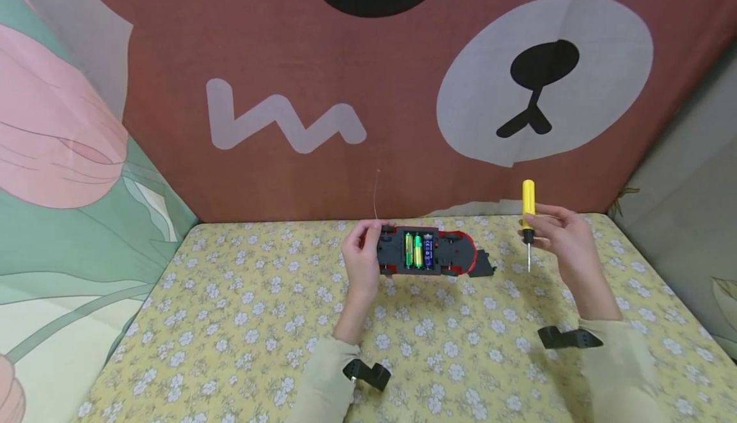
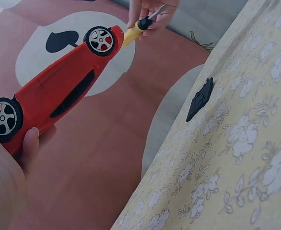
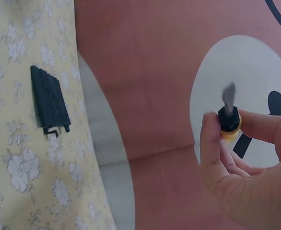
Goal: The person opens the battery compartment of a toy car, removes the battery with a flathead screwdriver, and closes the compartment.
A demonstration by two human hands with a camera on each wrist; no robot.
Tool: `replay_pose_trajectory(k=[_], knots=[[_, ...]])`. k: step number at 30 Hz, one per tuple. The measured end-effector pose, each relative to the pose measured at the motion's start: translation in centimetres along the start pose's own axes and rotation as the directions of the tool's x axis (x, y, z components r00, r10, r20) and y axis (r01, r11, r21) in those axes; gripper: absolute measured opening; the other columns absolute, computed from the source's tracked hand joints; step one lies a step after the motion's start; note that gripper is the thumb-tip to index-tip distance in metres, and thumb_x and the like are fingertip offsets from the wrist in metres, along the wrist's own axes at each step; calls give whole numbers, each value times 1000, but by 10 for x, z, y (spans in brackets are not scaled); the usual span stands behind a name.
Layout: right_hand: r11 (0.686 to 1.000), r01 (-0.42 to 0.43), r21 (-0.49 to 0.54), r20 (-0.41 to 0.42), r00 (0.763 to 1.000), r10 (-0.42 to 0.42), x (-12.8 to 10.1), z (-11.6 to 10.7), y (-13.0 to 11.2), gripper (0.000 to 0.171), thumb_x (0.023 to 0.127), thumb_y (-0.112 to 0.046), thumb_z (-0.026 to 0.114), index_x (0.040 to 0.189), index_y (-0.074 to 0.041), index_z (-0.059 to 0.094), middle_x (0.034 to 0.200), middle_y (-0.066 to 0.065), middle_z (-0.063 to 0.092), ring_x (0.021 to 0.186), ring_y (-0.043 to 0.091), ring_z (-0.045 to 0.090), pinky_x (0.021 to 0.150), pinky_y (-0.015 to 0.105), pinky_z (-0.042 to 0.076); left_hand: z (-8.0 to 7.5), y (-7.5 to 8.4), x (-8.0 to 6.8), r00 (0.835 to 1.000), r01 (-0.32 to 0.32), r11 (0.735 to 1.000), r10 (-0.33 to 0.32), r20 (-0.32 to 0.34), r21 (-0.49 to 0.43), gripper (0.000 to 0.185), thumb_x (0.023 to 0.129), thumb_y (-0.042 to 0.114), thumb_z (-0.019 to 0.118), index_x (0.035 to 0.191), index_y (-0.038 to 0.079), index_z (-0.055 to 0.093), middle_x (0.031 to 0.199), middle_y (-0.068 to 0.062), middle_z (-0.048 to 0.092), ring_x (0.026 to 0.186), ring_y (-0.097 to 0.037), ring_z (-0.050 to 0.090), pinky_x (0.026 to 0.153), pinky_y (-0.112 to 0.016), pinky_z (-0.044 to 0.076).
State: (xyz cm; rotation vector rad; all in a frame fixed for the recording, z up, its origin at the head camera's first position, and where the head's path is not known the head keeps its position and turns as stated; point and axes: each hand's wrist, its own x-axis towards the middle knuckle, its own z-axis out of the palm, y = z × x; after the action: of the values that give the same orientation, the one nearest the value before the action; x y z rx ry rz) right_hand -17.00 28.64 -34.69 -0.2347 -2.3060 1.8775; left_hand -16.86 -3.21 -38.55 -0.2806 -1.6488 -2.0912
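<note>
Your L hand (image 1: 361,255) grips toy car (image 1: 457,253) by end, long axis twd R. Your R hand (image 1: 567,239) pinches screwdriver (image 1: 528,200).

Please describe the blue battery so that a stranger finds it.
Above the table, the left hand holds a car, underside showing. It holds three batteries side by side. The blue battery is rightmost in the head view; the others are green-yellow.

You have a yellow tablecloth (image 1: 230,314) in front of you, printed with white flowers. Beyond it you face a reddish-brown curtain (image 1: 276,180) showing a pale zigzag (image 1: 221,116) and a white oval (image 1: 478,90) with a black nose (image 1: 544,64). A pink flower (image 1: 57,128) marks the green curtain (image 1: 57,250) on your left; a grey curtain (image 1: 691,180) hangs right.
</note>
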Motion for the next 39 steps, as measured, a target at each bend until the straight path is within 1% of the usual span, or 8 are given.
replay_pose_trajectory(k=[3,8,11,20,23,26,30,39], knots=[[1000,-5,-6,7,1000,5,1,-3,4,29,103,-26,66,127,-12,57,89,-21,69,80,0,69,68,20,57,0,0,0,1000,2,1000,-2,-1,1,30,106,17,56,100,-9,71,100,-24,73,81,-15,65,65,-25,55],[999,-17,-44,13,1000,18,3,-5,10,51,104,-25,64,141,7,49,88,-20,68,80,-1,69,71,20,58,0,1,-1,1000,26,1000,-26,-3,-1,31,105,18,56,100,-9,71,99,-21,74,73,-13,65,48,-25,53],[998,-35,-47,9,999,36,4,-6,14,53,104,-22,64,142,12,47,86,-20,67,79,-2,69,71,19,58,1,0,-1,999,35,999,-35,-2,7,31,105,17,56,101,-10,70,99,-19,75,70,-13,64,40,-25,49],[988,-93,-125,2,996,94,11,-8,29,53,103,-22,64,142,11,48,93,-17,60,79,-5,64,72,19,57,1,0,1,1000,16,1000,-16,-13,12,29,105,14,56,100,-12,70,100,-25,74,77,-13,64,61,-24,55],[978,-120,-169,0,993,121,12,-8,36,55,104,-26,64,143,10,48,102,-9,61,80,-6,62,72,19,57,1,0,1,1000,18,1000,-17,-13,15,29,104,14,56,100,-12,70,99,-26,73,79,-13,65,65,-24,54],[968,-132,-212,15,990,139,14,-9,42,58,104,-29,63,145,10,47,119,9,62,81,-6,60,74,21,57,1,0,1,1000,21,1000,-20,-11,16,27,104,12,56,100,-11,70,99,-25,74,81,-14,66,67,-24,54],[953,-157,-258,42,984,173,15,-12,48,61,105,-32,61,146,11,46,138,27,53,84,-2,59,77,25,58,1,-1,0,1000,18,1000,-17,-6,16,27,104,12,55,100,-11,70,100,-25,73,82,-13,66,68,-24,54],[940,-188,-286,44,977,209,15,-13,57,59,104,-29,62,144,13,49,141,31,50,83,-1,58,75,25,58,1,0,0,1000,-3,1000,3,5,2,31,105,13,55,102,-15,67,102,-31,71,83,-14,65,69,-25,54]])
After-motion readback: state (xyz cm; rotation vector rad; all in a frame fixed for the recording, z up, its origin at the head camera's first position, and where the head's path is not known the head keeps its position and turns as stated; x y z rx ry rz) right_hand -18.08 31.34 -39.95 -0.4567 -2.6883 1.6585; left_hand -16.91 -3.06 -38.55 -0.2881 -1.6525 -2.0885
